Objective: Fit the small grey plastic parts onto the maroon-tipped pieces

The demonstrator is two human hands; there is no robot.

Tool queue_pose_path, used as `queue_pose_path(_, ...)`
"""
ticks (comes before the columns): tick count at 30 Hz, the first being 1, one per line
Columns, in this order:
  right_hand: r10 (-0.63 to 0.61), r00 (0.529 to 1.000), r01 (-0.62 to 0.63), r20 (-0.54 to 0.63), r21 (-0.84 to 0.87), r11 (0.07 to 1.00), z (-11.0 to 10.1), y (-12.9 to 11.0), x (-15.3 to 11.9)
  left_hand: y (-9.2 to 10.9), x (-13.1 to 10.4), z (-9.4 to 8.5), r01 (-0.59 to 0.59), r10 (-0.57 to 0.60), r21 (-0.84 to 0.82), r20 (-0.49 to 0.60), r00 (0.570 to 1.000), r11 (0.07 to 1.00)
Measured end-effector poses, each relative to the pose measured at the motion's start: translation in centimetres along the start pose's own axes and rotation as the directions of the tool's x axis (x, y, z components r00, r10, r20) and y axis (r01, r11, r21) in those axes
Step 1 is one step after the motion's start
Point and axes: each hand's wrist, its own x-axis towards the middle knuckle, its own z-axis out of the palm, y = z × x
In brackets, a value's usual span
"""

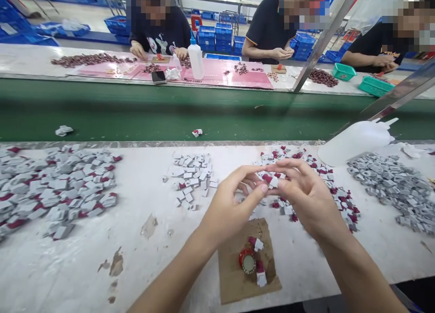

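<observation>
Held piece: a small maroon-and-pale-grey piece (271, 180), at the fingertips, toward twelve o'clock from the cardboard (231, 281)
Left hand (231, 199): nearly closed, thumb and fingers curled in on the piece's side
Right hand (307, 195): half curled, thumb tip and fingers meeting the piece from the other side
Handling: probably light and stiff, its finish perhaps a little slick; small parts could chip or twist if squeezed hard
Where to grip: likely best by the flat faces of the grey block, a light pinch, sparing the narrower maroon part
Pieces on cardboard: two, one at one o'clock from the red cap (243, 257), one at four (both look much like the held one)
Red cap: one
Cardboard: one, lying on the bench (136, 267)
Piles on the near bench: four, centred roughly between nine and ten, ten and eleven, one and two, two and three o'clock from the cardboard; pieces overlap too much to count
White bottle (355, 143): one, on its side between one and two o'clock
People across the way: three
</observation>
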Motion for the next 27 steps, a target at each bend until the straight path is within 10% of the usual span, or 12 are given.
queue_pose_path(8,0.139,0.989,-0.12,0.051,-0.271,0.955,0.5,1.7,-5.8,-1.9,-5.1,0.7,0.19,-0.197,-0.126,-0.043,0.98,0.974)
queue_pose_path(14,0.044,0.991,0.02,0.127,-0.468,0.883,-0.3,3.1,-10.1,-1.7,-10.2,2.1,0.376,-0.383,-0.236,0.017,0.923,0.896)
queue_pose_path(19,0.026,0.999,0.003,0.047,-0.539,0.842,-1.0,4.8,-13.1,-2.8,-11.9,0.4,0.321,-0.278,0.181,-0.227,0.933,0.93)
queue_pose_path(22,0.044,0.999,-0.03,0.01,-0.565,0.825,-0.9,5.6,-14.5,-4.9,-11.4,-2.5,0.381,-0.065,0.498,-0.539,0.84,0.779)
queue_pose_path(27,0.004,1.0,0.012,0.028,-0.537,0.843,0.1,6.1,-15.4,-6.9,-10.3,-5.3,0.351,0.067,0.718,-0.483,0.873,0.601)
